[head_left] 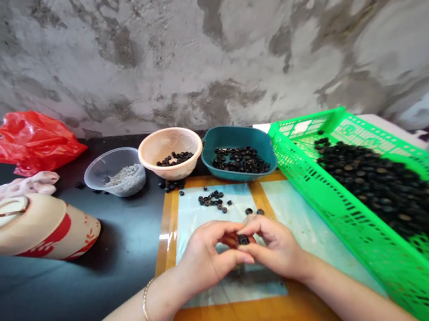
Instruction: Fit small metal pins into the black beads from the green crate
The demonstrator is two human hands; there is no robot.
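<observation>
head | black bead [243, 239] | pinched between fingers of left hand [208, 254], right hand [274, 246]

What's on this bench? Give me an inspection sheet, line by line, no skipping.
Surface: black table with an orange-framed mat in front of the person.
Job's things: a black bead between the hands; more beads on the mat, others in a strainer bowl, a teal dish and a heaped green basket.
Clutter: red plastic bag, pink cloth, tipped cup, clear bowl of grey grit.
Hands: fingers of the left hand and right hand closed around the bead; bracelet on the left wrist.
Cables: nothing seen.
Surroundings: stained concrete wall behind the table.
</observation>
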